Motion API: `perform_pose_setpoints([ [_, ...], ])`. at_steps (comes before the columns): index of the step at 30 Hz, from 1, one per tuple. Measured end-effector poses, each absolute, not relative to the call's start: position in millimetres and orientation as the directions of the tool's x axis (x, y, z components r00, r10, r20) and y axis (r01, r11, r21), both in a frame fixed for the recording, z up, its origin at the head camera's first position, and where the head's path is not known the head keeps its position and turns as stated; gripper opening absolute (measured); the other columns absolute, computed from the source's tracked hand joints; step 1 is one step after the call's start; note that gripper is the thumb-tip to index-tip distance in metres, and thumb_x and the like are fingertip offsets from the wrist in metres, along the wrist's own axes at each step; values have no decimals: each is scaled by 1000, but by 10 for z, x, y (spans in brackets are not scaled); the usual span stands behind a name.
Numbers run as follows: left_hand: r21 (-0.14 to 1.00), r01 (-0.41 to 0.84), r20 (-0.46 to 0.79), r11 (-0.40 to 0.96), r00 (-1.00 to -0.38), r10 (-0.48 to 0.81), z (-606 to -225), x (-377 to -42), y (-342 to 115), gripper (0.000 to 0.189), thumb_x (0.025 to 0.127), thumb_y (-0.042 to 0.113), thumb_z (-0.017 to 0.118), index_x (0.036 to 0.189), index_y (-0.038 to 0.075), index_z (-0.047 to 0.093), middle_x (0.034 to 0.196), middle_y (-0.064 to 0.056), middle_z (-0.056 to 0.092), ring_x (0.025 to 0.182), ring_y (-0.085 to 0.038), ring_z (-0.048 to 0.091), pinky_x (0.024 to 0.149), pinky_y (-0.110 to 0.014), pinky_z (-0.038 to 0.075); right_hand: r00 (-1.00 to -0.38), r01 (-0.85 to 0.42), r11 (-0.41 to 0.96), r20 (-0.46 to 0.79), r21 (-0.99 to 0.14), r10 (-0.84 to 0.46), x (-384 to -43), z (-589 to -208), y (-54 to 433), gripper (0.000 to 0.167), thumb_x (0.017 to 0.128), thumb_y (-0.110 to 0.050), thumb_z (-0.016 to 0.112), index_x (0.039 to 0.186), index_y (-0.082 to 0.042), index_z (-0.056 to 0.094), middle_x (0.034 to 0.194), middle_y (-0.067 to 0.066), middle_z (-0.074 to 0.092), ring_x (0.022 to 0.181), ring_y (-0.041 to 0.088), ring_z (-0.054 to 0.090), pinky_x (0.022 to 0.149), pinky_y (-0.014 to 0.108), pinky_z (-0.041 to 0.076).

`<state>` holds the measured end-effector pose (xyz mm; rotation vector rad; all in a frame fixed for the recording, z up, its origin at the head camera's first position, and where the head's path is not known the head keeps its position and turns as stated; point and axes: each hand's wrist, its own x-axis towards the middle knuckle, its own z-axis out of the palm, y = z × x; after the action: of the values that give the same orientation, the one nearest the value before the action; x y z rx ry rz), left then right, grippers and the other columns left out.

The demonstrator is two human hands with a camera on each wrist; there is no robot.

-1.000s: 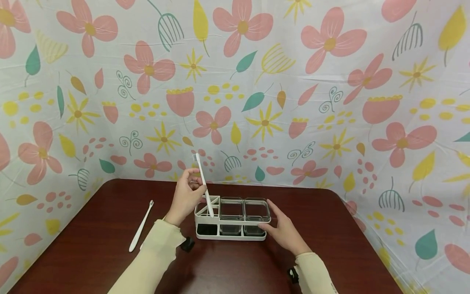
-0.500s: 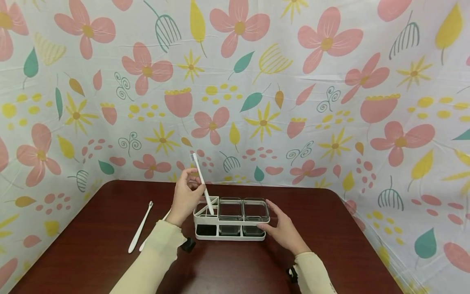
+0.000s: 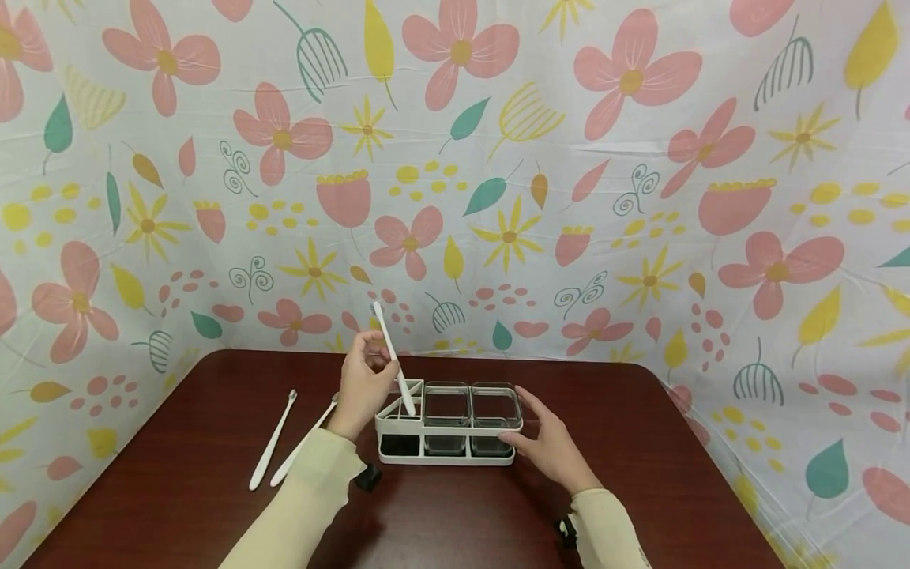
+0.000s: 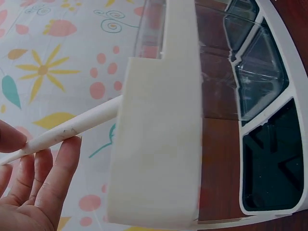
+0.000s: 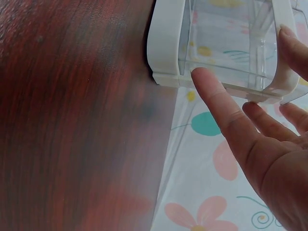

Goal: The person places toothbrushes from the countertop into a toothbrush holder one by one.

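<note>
My left hand pinches a white toothbrush between thumb and fingers. The brush leans with its bristles up, and the handle's lower end dips into the divided left section of a white toothbrush holder. In the left wrist view, the handle runs from the fingertips to behind the holder's pale end wall. My right hand grips the holder's right end, thumb at the front and fingers around the side. From the right wrist, the index fingertip touches the holder's end beside a clear cup.
Two more white toothbrushes lie on the dark wooden table to the left: one toothbrush in full sight, another toothbrush partly behind my left forearm. Two clear square cups stand in the holder. A flower-printed cloth hangs behind the table.
The toothbrush in my left hand has dropped very slightly. My left forearm has shifted a little right, uncovering a second toothbrush on the table. The right hand keeps its hold.
</note>
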<state>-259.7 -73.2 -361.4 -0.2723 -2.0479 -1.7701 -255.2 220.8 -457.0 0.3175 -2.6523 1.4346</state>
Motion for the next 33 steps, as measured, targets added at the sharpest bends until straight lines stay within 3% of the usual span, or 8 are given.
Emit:
perform_pose_setpoints([
  [3,896,408,430,176,-896,-107,-3654,-2608,-722,37,84,-15,58,119,-9,48,96,-27,53,81,-27,55,60,-41,57,-971,-238,528,196,-815,-135,-2555,-4580,2211,83,83,-19,82,153,-14,38,147,20,45,118,41,56,71,34,58],
  [8,893,408,429,188,-900,-83,-3679,-2586,-702,34,85,-14,58,117,-10,48,97,-27,53,83,-30,55,57,-32,55,-970,-244,521,197,-818,-146,-2562,-4597,2217,83,83,-18,81,153,-14,36,148,20,43,119,43,55,70,33,57],
  [17,905,402,415,140,-906,-85,-4042,-2853,-719,25,88,-6,61,110,2,50,93,-14,57,77,-28,59,54,-38,56,-971,-238,530,191,-814,-143,-2557,-4597,2216,83,84,-17,80,154,-15,36,149,21,42,120,44,54,70,34,58],
  [22,913,382,397,144,-913,-93,-4055,-2852,-706,18,89,-5,61,103,0,52,92,-14,58,76,-30,60,54,-39,56,-971,-237,526,188,-817,-146,-2552,-4601,2217,83,84,-17,80,154,-14,35,149,21,41,121,44,53,70,33,57],
  [28,921,351,370,168,-924,-97,-4084,-2864,-678,14,88,-7,61,99,-4,53,90,-15,59,73,-37,62,56,-48,56,-971,-237,528,189,-815,-145,-2554,-4604,2216,83,84,-18,80,154,-15,35,149,21,42,121,43,53,70,33,57],
  [31,918,355,374,176,-923,-91,-4092,-2861,-670,13,87,-8,61,98,-5,54,88,-16,59,68,-38,63,53,-42,56,-971,-237,533,189,-813,-143,-2557,-4604,2216,83,84,-19,80,154,-15,35,149,21,42,121,42,53,71,34,57],
  [33,914,358,379,190,-921,-89,-4091,-2852,-669,13,86,-9,61,97,-4,55,87,-14,59,65,-33,62,51,-33,54,-971,-238,534,189,-812,-145,-2559,-4603,2215,83,84,-19,80,154,-14,35,149,21,42,122,42,53,71,34,57],
])
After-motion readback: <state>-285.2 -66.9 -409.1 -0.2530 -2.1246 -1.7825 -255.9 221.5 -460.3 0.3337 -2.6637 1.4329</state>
